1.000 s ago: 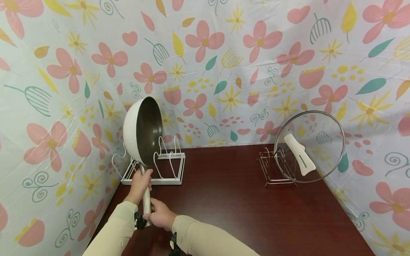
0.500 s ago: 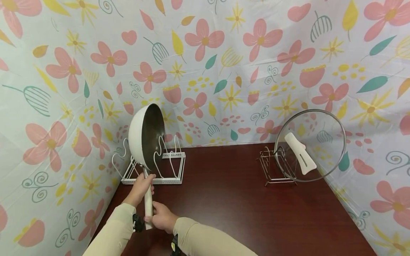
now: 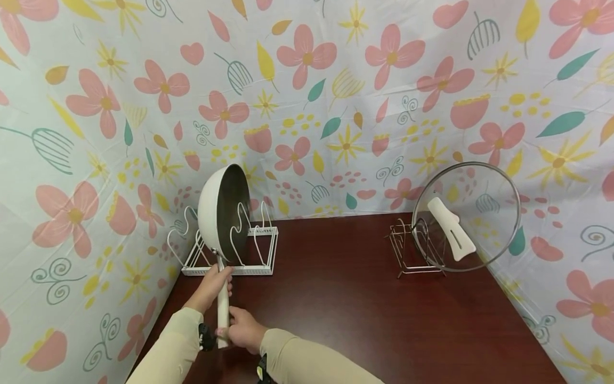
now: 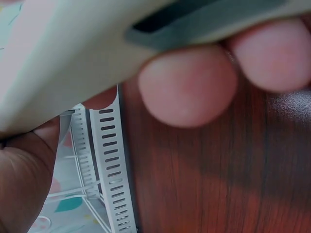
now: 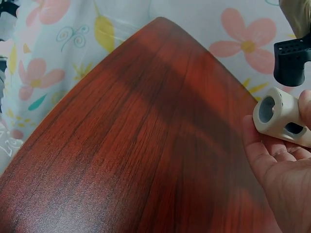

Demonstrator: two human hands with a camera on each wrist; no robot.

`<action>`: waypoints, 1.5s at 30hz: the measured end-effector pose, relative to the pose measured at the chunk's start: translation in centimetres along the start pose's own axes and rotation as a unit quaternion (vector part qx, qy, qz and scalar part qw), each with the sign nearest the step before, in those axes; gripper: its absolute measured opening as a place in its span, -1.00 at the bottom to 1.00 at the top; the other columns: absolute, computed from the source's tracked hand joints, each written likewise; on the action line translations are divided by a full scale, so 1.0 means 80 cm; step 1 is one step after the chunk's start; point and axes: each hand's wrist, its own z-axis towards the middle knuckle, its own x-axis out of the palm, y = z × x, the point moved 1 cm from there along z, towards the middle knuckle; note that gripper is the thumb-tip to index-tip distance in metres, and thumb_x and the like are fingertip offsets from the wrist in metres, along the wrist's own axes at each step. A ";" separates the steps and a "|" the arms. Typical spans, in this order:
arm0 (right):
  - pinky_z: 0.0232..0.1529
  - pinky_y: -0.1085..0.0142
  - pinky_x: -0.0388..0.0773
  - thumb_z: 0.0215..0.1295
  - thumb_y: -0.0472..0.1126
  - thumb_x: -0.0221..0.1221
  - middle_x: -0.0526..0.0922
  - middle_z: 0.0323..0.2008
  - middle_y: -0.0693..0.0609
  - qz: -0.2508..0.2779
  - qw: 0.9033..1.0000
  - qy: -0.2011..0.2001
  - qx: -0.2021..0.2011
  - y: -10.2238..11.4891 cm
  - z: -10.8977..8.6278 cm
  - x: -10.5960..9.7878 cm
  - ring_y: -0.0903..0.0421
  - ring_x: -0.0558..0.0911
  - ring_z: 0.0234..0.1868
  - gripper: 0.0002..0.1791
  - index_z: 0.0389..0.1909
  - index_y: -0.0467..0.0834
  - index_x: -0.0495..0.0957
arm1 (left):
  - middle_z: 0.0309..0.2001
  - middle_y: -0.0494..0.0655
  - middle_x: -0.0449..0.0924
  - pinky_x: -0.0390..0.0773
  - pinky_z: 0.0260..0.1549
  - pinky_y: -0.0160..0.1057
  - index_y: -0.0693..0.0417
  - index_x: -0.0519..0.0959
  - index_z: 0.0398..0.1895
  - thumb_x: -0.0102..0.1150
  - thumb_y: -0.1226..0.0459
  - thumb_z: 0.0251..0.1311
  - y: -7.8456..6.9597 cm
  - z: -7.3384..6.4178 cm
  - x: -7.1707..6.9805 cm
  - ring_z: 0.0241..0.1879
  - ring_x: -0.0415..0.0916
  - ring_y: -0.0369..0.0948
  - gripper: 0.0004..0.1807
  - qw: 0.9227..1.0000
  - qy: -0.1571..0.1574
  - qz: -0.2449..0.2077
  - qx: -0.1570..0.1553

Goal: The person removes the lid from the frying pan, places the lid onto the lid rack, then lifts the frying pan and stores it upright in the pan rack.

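A white frying pan (image 3: 209, 213) with a dark inside stands on its edge among the wires of the white rack (image 3: 261, 271), its long pale handle (image 3: 223, 304) pointing toward me. My left hand (image 3: 209, 288) grips the handle close to the pan. Nearer the handle's end, my right hand (image 3: 243, 329) holds it between thumb and fingers. In the left wrist view the handle (image 4: 73, 58) crosses the top, with fingertips (image 4: 189, 87) below it. The right wrist view shows the handle's hollow end (image 5: 267, 109) in the right hand (image 5: 286, 170). Whether the pan rests fully on the rack, I cannot tell.
To the right, a small metal rack (image 3: 417, 271) holds a glass lid (image 3: 494, 213) tilted on edge, with a white lid handle (image 3: 451, 229). Both racks stand on a dark red-brown table (image 3: 345, 298). A flowered curtain (image 3: 307, 106) closes off the back and sides.
The pan has come down and slightly right, deeper between the rack's wires. Both hands have moved down with the handle, keeping their grip.
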 end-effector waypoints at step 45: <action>-0.26 0.01 0.70 0.31 -0.50 0.22 0.63 -0.27 -0.13 0.025 0.999 0.009 0.029 -0.022 -0.008 0.003 0.01 0.69 -0.29 -0.56 0.19 -0.29 0.42 | -0.49 -0.07 0.28 0.50 -0.62 -0.24 0.23 0.13 0.05 -0.20 0.39 0.41 0.026 -0.013 0.009 -0.61 0.34 -0.22 -0.77 0.999 -0.016 -0.005 -0.036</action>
